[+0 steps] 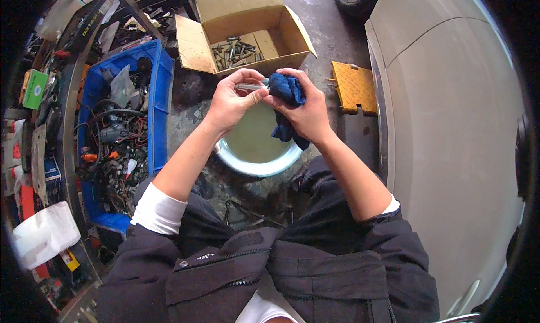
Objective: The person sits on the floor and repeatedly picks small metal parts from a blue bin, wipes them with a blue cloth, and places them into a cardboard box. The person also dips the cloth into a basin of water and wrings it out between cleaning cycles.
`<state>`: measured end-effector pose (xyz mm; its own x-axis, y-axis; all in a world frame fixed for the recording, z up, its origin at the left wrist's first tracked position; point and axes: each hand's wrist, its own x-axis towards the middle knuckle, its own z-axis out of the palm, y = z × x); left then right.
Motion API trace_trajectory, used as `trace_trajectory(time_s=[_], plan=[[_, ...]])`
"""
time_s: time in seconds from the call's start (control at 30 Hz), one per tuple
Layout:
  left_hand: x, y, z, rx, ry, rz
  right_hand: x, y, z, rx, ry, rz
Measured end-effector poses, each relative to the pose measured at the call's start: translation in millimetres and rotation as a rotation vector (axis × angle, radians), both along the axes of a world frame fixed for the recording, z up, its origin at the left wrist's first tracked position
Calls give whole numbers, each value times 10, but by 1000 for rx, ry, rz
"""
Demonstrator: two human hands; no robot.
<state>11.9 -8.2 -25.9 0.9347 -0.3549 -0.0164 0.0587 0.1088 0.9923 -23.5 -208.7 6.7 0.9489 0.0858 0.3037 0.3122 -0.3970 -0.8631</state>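
Note:
Between the fingers of my left hand (232, 101) is a slim metal rod-like part (249, 87), lying roughly level. My right hand (307, 107) grips a bunched dark blue cloth (285, 88), which meets the right end of the part. A loose tail of the cloth hangs below my right palm. Both hands are above a round basin (253, 169) with a pale rim, and murky greenish liquid (255, 133) is visible in it. The exact kind of the part is hard to tell, since fingers and cloth hide much of it.
Beyond my hands an open cardboard box (291, 61) holds several metal bolt-like parts (236, 53). A blue plastic crate (158, 112) of cables and scrap stands left, beside a cluttered metal shelf (69, 124). On the right are a yellow ramp plate (354, 88) and a silver car (447, 133).

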Motion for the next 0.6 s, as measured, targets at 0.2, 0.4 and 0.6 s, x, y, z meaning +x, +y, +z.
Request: trace_trajectory(time_s=[0.2,0.4,0.6], plan=[[-59,-41,58,105,-112,-65,90,-58,-36,-126,-151,-67],[-1,-25,24,77,-69,154,-41,45,14,-188,-214,75],[-24,4,120,151,-138,29,47,8,61,-74,-137,-124]])
